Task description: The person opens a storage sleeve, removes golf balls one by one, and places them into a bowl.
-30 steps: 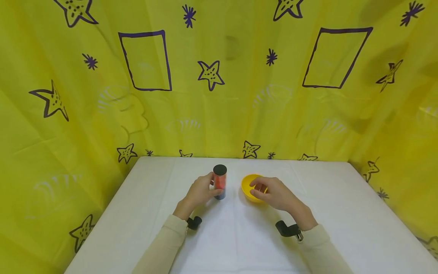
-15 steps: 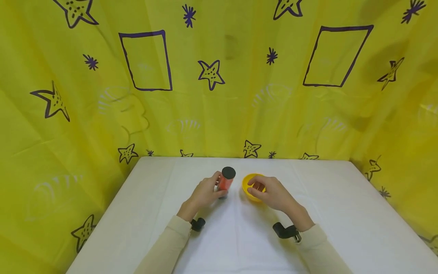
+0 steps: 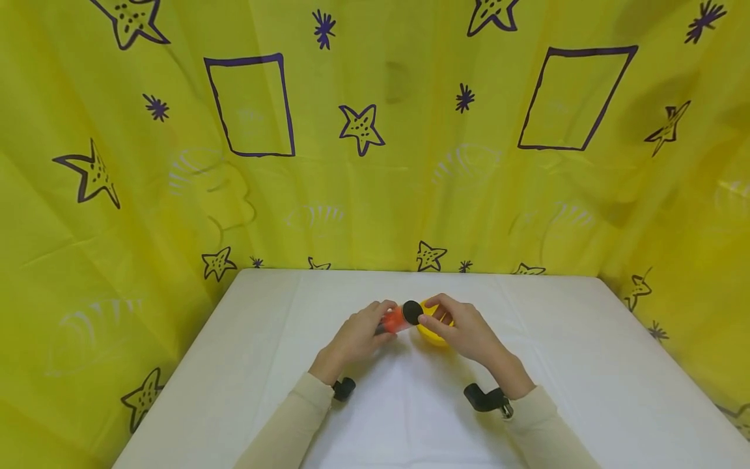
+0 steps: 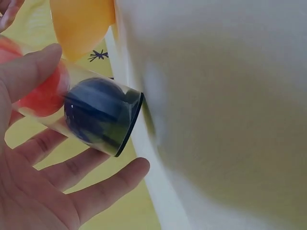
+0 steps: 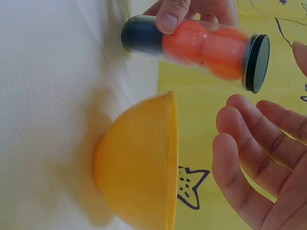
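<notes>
My left hand (image 3: 356,333) grips a clear tube (image 3: 396,320), thumb on one side and fingers on the other. Inside it are red-orange balls (image 5: 223,52) and a dark blue ball (image 4: 93,108) at the base end. A black lid (image 5: 260,63) caps the tube, which leans well over to the right, lid end toward my right hand (image 3: 469,332). That hand hovers over a yellow bowl (image 5: 136,165) standing upright on the table, its fingers loosely bent with nothing in them. In the right wrist view its fingertips are apart from the lid. The bowl's inside is mostly hidden.
A white cloth covers the table (image 3: 404,417). Yellow curtains (image 3: 363,182) with drawn stars hang behind it and along both sides. A black camera mount (image 3: 485,397) sits on the right wrist, and another mount (image 3: 344,389) on the left.
The tube has gone from upright to tilted far over to the right, its lid now beside the bowl. My left hand has moved right with it; my right hand has barely shifted.
</notes>
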A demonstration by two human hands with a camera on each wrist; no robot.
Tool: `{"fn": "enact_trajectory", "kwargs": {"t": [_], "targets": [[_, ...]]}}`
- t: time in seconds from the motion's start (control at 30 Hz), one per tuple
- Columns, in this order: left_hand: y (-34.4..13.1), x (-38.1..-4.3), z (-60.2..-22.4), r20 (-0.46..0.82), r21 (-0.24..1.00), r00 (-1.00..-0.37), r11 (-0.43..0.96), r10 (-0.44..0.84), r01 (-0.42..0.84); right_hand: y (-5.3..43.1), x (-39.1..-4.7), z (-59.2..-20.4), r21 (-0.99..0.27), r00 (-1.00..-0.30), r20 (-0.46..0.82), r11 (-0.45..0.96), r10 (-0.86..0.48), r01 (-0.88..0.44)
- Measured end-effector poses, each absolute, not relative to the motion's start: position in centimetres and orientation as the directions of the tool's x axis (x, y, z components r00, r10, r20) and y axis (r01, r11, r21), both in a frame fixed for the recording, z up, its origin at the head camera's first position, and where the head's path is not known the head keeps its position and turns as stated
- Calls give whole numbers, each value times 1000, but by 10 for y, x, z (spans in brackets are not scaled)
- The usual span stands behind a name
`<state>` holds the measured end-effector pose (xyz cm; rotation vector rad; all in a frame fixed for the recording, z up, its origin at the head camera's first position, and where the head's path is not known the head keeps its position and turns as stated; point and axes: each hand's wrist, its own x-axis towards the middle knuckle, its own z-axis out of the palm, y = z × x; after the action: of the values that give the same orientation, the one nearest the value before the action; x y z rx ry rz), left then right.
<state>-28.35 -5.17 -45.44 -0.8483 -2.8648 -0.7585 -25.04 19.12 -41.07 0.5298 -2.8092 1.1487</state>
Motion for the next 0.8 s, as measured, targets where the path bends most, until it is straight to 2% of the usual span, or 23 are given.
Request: {"fn": "enact_trajectory", "kwargs": {"t": [0.2,0.5,0.8], "targets": [[-53,-282,-451,198,421,-835,725,513,545,189,-250,-411,-674,-943,174,664,-282,-323],[-55,-280,-440,326,355,-764,677,556,644,188,-250,-412,-664,-939,192,667,-285,-338],[-57,-276,-428,354,278,-774,731,525,623,185,-247,-410,-666,-943,209,668,-260,-332]]}}
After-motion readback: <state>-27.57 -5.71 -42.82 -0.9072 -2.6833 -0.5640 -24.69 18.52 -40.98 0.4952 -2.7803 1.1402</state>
